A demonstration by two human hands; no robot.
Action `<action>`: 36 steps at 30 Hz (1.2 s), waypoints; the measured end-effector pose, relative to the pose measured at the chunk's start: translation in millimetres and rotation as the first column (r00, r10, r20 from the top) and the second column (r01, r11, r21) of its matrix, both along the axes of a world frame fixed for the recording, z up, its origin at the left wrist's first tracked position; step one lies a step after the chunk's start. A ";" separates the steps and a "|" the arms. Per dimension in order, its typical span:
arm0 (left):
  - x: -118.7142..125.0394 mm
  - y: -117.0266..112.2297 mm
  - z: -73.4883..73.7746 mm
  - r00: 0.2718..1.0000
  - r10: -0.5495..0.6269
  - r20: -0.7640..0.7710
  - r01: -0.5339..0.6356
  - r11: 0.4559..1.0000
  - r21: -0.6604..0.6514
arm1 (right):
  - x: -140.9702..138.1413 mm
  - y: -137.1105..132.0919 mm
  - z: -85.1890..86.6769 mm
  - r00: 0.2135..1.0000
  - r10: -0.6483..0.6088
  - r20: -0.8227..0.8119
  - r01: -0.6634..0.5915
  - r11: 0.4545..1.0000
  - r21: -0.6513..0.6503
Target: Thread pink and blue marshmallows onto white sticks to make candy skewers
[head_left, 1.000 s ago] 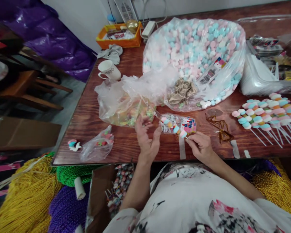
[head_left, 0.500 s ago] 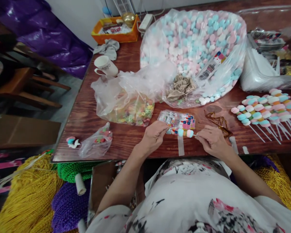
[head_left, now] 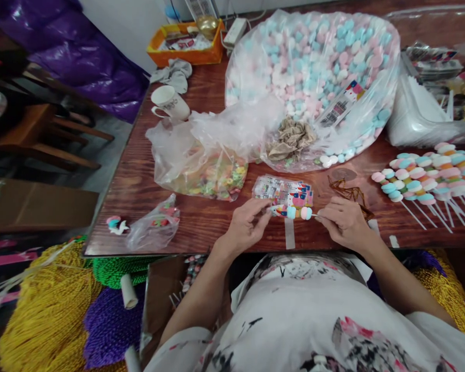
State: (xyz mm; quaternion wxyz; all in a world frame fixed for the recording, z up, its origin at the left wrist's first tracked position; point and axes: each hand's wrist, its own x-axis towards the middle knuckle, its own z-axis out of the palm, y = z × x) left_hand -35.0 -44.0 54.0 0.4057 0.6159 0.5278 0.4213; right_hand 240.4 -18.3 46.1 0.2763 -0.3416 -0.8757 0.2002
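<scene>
A candy skewer with blue and pink marshmallows lies level between my two hands, just above the table's near edge. My right hand pinches the white stick end of it. My left hand pinches the other end, fingers closed on the tip, where a small printed clear bag seems to sit over the candy. Behind the skewer lies a stack of printed clear bags.
A big clear sack of pink and blue marshmallows fills the table's back. A bag of mixed sweets, a white mug, finished skewers at right, gold twist ties, an orange tray. Yarn-like bundles lie on the floor.
My left hand went from open near the sweets bag to pinching the skewer's tip. The skewer came away from the bag stack toward me and now lies level between both hands.
</scene>
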 end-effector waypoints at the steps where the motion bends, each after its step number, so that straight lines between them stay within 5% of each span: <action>1: -1.4 -0.5 2.3 0.998 -0.041 -0.043 0.042 0.999 0.016 | 0.0 -0.1 0.0 0.999 0.007 0.037 -0.008 1.000 0.028; 5: -6.3 3.1 9.4 0.947 -0.191 -0.258 0.222 0.970 0.097 | -2.0 -2.5 2.1 0.995 0.008 0.098 -0.018 0.995 0.095; 9: -5.6 12.8 7.1 0.850 -0.270 -0.452 0.311 0.950 0.019 | -3.5 -4.9 3.6 0.997 0.012 0.078 -0.021 0.993 0.114; 14: 1.1 18.5 -1.1 0.854 -0.391 -0.343 0.396 0.916 -0.060 | -2.2 -6.2 4.7 0.998 -0.011 0.058 0.003 0.991 0.133; 24: 4.6 8.7 -12.3 0.957 -0.240 -0.161 0.271 0.940 0.207 | -2.2 -3.0 3.6 0.995 0.060 -0.083 -0.063 0.997 -0.040; 36: 6.0 8.9 -6.5 0.721 -0.309 -0.620 0.492 0.859 0.144 | -3.8 1.1 22.0 0.987 0.090 0.131 -0.125 0.949 0.288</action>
